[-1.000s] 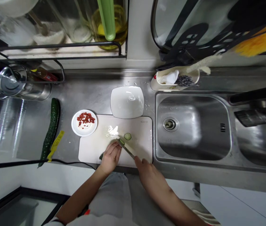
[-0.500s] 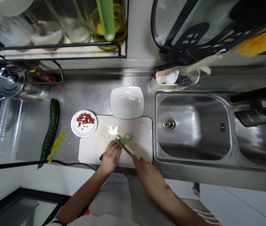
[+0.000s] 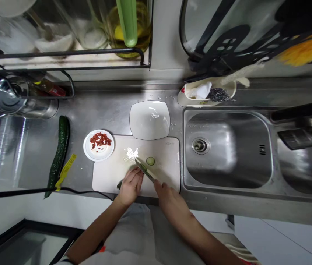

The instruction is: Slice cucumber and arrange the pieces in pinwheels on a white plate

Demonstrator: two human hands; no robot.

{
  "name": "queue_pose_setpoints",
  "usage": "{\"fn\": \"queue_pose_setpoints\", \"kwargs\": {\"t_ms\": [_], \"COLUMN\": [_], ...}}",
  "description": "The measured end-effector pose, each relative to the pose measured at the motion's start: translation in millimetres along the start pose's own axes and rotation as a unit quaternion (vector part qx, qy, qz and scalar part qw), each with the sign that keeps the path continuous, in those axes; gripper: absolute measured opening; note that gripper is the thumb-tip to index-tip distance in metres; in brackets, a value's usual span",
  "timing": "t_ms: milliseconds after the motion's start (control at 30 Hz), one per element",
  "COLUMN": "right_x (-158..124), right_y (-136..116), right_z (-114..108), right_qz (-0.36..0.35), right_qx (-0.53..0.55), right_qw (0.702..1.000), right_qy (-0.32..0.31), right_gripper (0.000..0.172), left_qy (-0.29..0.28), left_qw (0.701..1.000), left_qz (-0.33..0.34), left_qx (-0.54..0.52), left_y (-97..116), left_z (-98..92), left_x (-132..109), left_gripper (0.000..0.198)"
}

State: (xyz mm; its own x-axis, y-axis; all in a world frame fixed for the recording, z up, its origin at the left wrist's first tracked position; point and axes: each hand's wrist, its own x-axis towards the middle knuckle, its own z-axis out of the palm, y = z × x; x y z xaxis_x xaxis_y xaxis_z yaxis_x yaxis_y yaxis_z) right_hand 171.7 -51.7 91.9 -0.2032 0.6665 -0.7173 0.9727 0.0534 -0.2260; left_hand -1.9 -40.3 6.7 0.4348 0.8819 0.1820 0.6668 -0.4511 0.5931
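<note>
My left hand presses a cucumber piece down on the white cutting board, fingers curled over it. My right hand grips a knife, its blade angled against the cucumber's cut end beside my left fingers. One round cucumber slice lies loose on the board just beyond the blade.
A small round plate of red bits and a white square plate sit behind the board. A whole cucumber lies at left beside a yellow strip. The steel sink is at right. A black cable runs along the counter's front edge.
The knife and my right hand have shifted slightly left along the cucumber. My left hand stays on the cucumber.
</note>
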Motion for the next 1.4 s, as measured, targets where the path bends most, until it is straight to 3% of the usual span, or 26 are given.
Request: {"fn": "queue_pose_setpoints", "kwargs": {"t_ms": [400,700,900,1167,1400], "right_x": [13.3,26.6,27.5,9.4,-12.8], "right_y": [-1.8,3.1,7.3,11.3,6.6], "right_z": [4.0,28.2,28.0,12.8,17.6], "right_qz": [-0.001,-0.006,0.011,0.037,0.025], "right_qx": [0.015,0.031,0.053,0.023,0.006], "right_qw": [1.000,0.999,0.999,0.999,1.000], "right_qy": [0.004,0.022,0.010,0.010,0.013], "right_gripper": [0.041,0.046,0.048,0.044,0.040], "left_qy": [-0.002,-0.005,0.000,0.006,-0.005], "left_qw": [1.000,1.000,1.000,0.999,0.999], "left_qz": [0.010,0.002,0.002,-0.029,-0.035], "left_qx": [0.004,-0.010,-0.013,-0.028,-0.025], "left_y": [1.4,-0.5,-0.2,-0.5,-0.4], "left_z": [-1.5,-0.1,-0.1,0.1,-0.7], "left_x": [3.3,1.2,0.0,-3.3,-3.0], "left_gripper": [0.029,0.032,0.034,0.032,0.023]}}
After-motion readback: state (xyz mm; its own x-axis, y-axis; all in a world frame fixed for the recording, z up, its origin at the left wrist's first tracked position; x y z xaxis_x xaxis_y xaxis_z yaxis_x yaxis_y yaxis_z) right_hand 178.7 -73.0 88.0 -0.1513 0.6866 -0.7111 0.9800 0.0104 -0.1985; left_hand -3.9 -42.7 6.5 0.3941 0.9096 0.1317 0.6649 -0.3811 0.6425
